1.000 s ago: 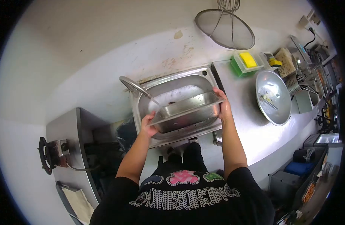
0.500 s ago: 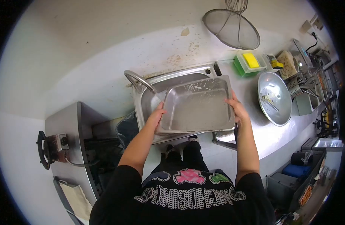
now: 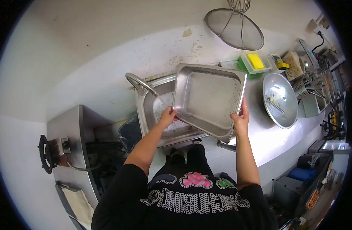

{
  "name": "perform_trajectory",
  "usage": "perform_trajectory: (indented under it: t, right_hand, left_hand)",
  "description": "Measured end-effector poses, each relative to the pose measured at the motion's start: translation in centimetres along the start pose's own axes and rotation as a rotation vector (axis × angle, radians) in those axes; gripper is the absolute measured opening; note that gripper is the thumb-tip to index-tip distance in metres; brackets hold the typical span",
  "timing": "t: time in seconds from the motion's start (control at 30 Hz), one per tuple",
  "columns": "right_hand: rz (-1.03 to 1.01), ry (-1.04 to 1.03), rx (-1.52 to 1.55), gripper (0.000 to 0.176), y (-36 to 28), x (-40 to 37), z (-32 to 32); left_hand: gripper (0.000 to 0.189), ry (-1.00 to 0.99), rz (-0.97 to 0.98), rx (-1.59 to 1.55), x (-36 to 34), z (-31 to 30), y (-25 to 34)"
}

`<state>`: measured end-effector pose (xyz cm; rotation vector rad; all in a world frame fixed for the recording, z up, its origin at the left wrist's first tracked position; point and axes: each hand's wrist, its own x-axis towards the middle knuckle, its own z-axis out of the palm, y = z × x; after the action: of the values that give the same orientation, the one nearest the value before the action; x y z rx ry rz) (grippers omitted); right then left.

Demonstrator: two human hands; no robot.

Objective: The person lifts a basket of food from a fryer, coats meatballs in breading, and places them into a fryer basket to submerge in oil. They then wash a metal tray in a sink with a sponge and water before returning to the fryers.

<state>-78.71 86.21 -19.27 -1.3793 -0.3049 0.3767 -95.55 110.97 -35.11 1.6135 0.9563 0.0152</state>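
A rectangular metal pan (image 3: pixel 212 97) is held tilted above the right part of the sink (image 3: pixel 145 115), its wet inside facing me. My left hand (image 3: pixel 168 117) grips the pan's lower left edge, close to the stream from the curved faucet (image 3: pixel 143 83). Around the right rim, near the lower right corner, my right hand (image 3: pixel 241 118) is closed, thumb on the inner side. Water drops and a little foam show in the pan. Part of the sink's wet floor is visible left of and below the pan.
Right of the sink, a metal counter (image 3: pixel 256 132) holds a large metal bowl (image 3: pixel 279 100) with scraps and a utensil, and a green container (image 3: pixel 256 69) with a yellow sponge (image 3: pixel 255 61). A round strainer (image 3: pixel 235 30) hangs above. A burner (image 3: pixel 55 153) stands at left.
Both hands have moved the pan up and slightly right and turned it clockwise. More of the sink's inside now shows below it. Both hands still hold it.
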Motion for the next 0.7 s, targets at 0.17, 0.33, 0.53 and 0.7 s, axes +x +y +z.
perform_trajectory:
  t: [0.17,0.33,0.53,0.7]
  right_hand:
    - [-0.003,0.000,-0.007,0.079,0.9,-0.8,-0.6]
    - [0.133,0.042,0.028,0.074,0.3,-0.3,-0.5]
    - [0.492,-0.040,0.270,0.059,3.1,1.4,-2.2]
    - [0.628,-0.104,0.247,0.044,3.8,1.5,-2.1]
  left_hand:
    - [0.035,0.265,0.199,0.122,2.1,-0.7,0.0]
    - [0.031,0.062,0.176,-0.075,1.7,-3.3,3.0]
    - [0.035,-0.239,-0.137,-0.397,-1.9,-6.2,4.4]
    - [0.041,-0.262,-0.278,-0.342,-4.8,-8.7,4.8]
